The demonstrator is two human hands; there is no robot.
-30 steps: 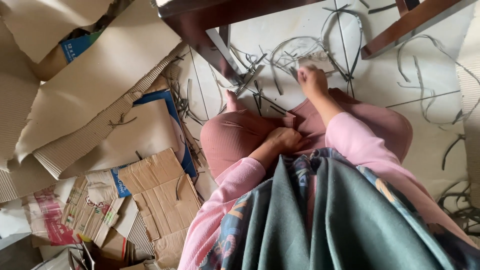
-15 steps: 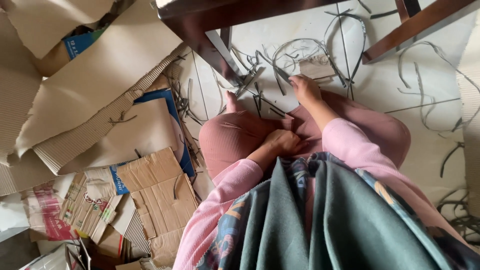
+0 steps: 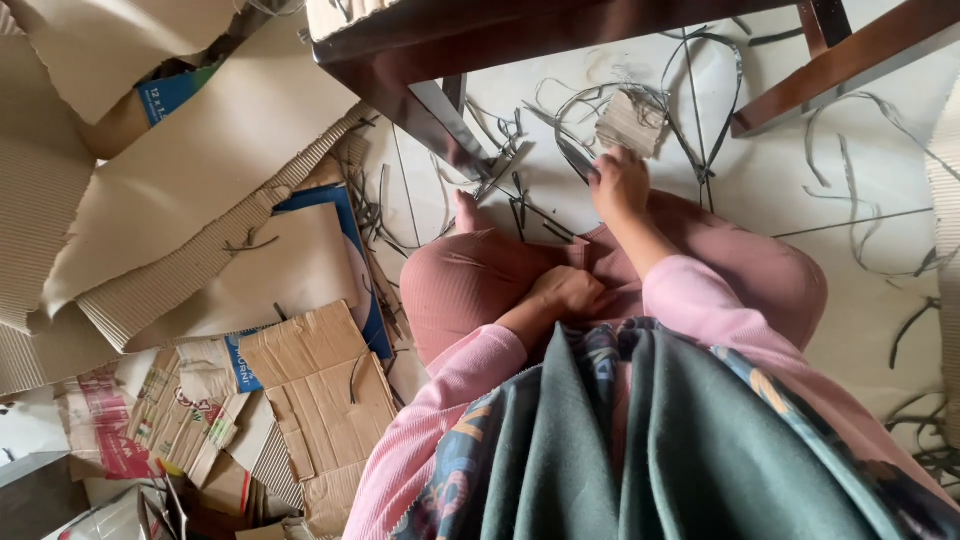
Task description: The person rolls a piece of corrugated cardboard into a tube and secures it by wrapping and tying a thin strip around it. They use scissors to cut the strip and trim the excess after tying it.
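Pale tiled floor (image 3: 850, 190) carries the load. Torn corrugated cardboard sheets (image 3: 190, 190) lie piled at left, flattened brown box pieces (image 3: 320, 400) below them. Thin dark strips (image 3: 690, 110) lie scattered around the dark wooden furniture legs (image 3: 440, 120).

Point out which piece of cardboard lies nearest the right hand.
The small corrugated cardboard piece on the white floor, just above the right hand. All the other cardboard is piled far off on the left.
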